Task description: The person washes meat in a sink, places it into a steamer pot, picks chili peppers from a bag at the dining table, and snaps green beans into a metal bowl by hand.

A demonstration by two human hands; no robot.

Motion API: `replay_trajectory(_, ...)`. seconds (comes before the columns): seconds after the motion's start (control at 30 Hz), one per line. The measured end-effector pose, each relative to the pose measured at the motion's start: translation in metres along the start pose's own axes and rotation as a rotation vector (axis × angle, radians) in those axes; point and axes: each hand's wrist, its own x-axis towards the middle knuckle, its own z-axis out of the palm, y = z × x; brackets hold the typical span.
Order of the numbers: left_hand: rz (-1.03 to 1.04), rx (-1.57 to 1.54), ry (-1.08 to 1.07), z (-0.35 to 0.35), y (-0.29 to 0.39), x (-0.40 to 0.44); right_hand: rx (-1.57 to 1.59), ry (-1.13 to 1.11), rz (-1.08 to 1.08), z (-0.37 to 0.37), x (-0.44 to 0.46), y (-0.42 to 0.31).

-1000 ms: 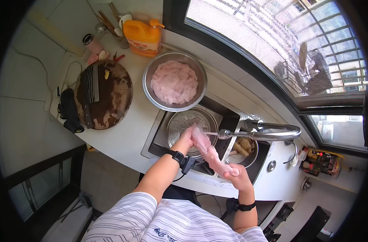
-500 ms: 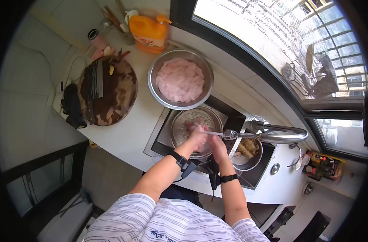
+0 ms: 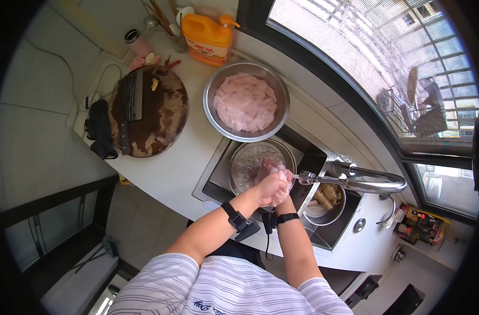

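My left hand (image 3: 271, 190) and my right hand (image 3: 286, 182) are pressed together under the faucet (image 3: 306, 178), their fingers closed round a piece of raw pink meat (image 3: 270, 168). Part of the meat pokes out beyond the fingers. My right hand is partly covered by the left. Below them, a round metal basin (image 3: 239, 160) stands in the sink. On its far rim side, a large steel bowl (image 3: 285, 107) holds a heap of pale pink raw meat (image 3: 245, 102).
A round wooden cutting board (image 3: 168, 123) bears a cleaver (image 3: 135, 100). Behind it stands an orange detergent jug (image 3: 205, 39). In the right sink compartment, a metal pot (image 3: 336, 212) holds brownish food (image 3: 327, 196). Bottles (image 3: 418, 226) stand at the far right, and a window frame borders the counter.
My hands have come together and closed tightly round the meat; before, they were slightly apart in the stream of water. The whole view has shifted a little.
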Motion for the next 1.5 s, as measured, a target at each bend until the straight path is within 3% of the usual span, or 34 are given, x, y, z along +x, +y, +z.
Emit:
replay_trajectory(0.13, -0.003, -0.159, -0.175, 0.021, 0.010, -0.015, -0.008, -0.066, 0.055, -0.005, -0.005, 0.004)
replay_trajectory(0.23, 0.090, -0.181, -0.141, 0.023, 0.026, -0.024, 0.008, -0.149, 0.174, -0.023, 0.021, 0.001)
replay_trajectory(0.33, 0.096, -0.163, -0.092, -0.025, 0.033, -0.015, -0.051, -0.317, 0.336, -0.051, 0.047, -0.009)
replay_trajectory(0.37, 0.123, -0.134, -0.024, -0.040, 0.033, -0.012, -0.276, 0.070, 0.353, -0.020, 0.025, -0.025)
replay_trajectory(0.4, 0.123, -0.136, -0.026, -0.055, 0.031, -0.007, -0.393, 0.023, 0.421, -0.014, 0.017, -0.034)
replay_trajectory(0.47, 0.179, 0.155, 0.286, -0.076, 0.032, -0.002, -0.548, -0.021, 0.323, -0.028, 0.013, -0.049)
replay_trajectory(0.5, 0.177, 0.155, 0.285, -0.075, 0.038, -0.003, -0.700, -0.067, 0.224, -0.029, 0.010, -0.055)
replay_trajectory(0.57, 0.081, 0.371, 0.608, -0.073, 0.047, -0.007, -0.614, -0.028, 0.216, -0.030, 0.006, -0.059)
replay_trajectory(0.63, 0.104, 0.262, 0.699, -0.128, 0.017, 0.021, -0.548, 0.194, 0.055, -0.032, -0.002, -0.053)
replay_trajectory(0.7, 0.274, 0.267, 0.969, -0.162, -0.019, 0.039, -0.472, 0.187, -0.010, -0.019, -0.009, -0.047)
replay_trajectory(0.77, 0.109, 0.124, 0.764, -0.121, -0.025, 0.029, -0.394, 0.176, -0.076, 0.000, -0.017, -0.041)
replay_trajectory(0.83, -0.264, -0.033, 0.803, -0.045, -0.021, 0.015, -0.484, 0.242, -0.141, 0.015, -0.025, -0.034)
replay_trajectory(0.87, -0.433, -0.338, 0.512, -0.051, -0.038, 0.025, -0.574, 0.313, -0.144, 0.008, -0.027, -0.028)
replay_trajectory(0.9, -0.346, -0.498, 0.275, -0.051, -0.056, 0.034, -0.575, 0.312, -0.140, 0.008, -0.032, -0.025)
replay_trajectory(0.97, -0.321, -0.447, 0.456, -0.018, -0.037, 0.028, -0.637, 0.316, -0.216, 0.013, -0.046, -0.025)
replay_trajectory(1.1, -0.203, -0.510, 0.316, -0.055, -0.066, 0.057, -0.653, 0.261, -0.333, 0.053, -0.083, -0.034)
replay_trajectory(1.17, -0.009, -0.357, 0.364, -0.051, -0.056, 0.053, -0.649, 0.248, -0.357, 0.053, -0.097, -0.038)
replay_trajectory(1.23, 0.008, -0.341, 0.486, -0.076, -0.060, 0.070, -0.520, 0.323, -0.401, 0.059, -0.114, -0.042)
replay_trajectory(1.27, 0.009, -0.477, 0.389, -0.090, -0.057, 0.072, -0.507, 0.301, -0.362, 0.058, -0.123, -0.046)
replay_trajectory(1.37, -0.024, -0.636, 0.376, -0.095, -0.034, 0.070, -0.418, 0.240, -0.393, 0.084, -0.147, -0.064)
replay_trajectory(1.43, 0.095, -0.369, 0.789, -0.108, -0.035, 0.074, -0.421, 0.229, -0.373, 0.089, -0.159, -0.075)
replay_trajectory(1.47, 0.106, -0.118, 0.878, -0.124, -0.041, 0.082, -0.438, 0.239, -0.384, 0.093, -0.163, -0.079)
replay_trajectory(1.5, 0.108, -0.119, 0.881, -0.131, -0.041, 0.084, -0.454, 0.247, -0.394, 0.098, -0.166, -0.083)
